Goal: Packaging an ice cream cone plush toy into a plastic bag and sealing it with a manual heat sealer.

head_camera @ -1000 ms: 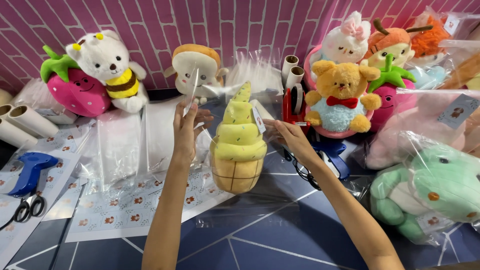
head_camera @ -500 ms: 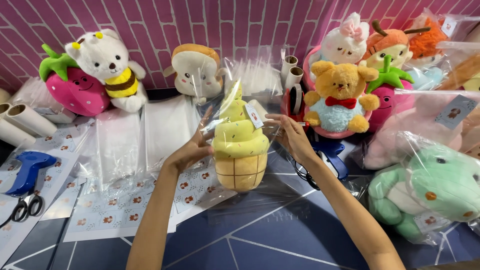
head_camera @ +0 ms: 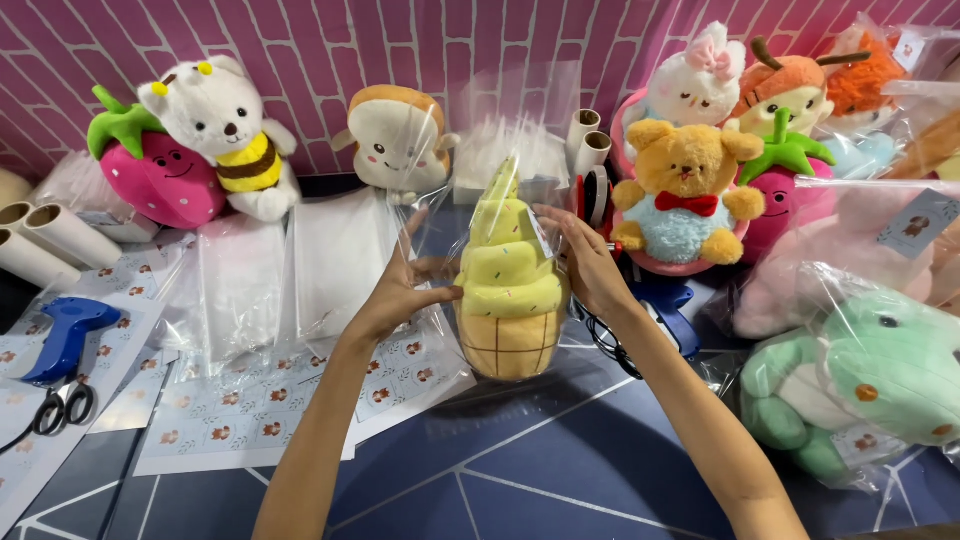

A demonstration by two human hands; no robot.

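Observation:
A yellow ice-cream-cone plush [head_camera: 510, 290] stands upright on the dark table inside a clear plastic bag [head_camera: 520, 110] whose open top rises above it. My left hand [head_camera: 400, 290] presses the bag against the plush's left side. On the plush's right side, my right hand [head_camera: 585, 262] grips the bag near the upper swirl. Both forearms reach in from the bottom edge.
Plush toys line the pink brick wall: a strawberry [head_camera: 155, 175], white bear [head_camera: 225, 130], toast [head_camera: 400, 135], yellow bear [head_camera: 685, 195]. A bagged green plush [head_camera: 870, 380] lies right. Sticker sheets [head_camera: 250, 400], flat clear bags [head_camera: 240, 270], a blue tagging gun [head_camera: 65, 335], scissors [head_camera: 60, 410] and paper rolls [head_camera: 45, 235] sit left.
My left hand came down from the bag's raised top to the plush's left side. The bag has slid lower around the plush, and the view is closer.

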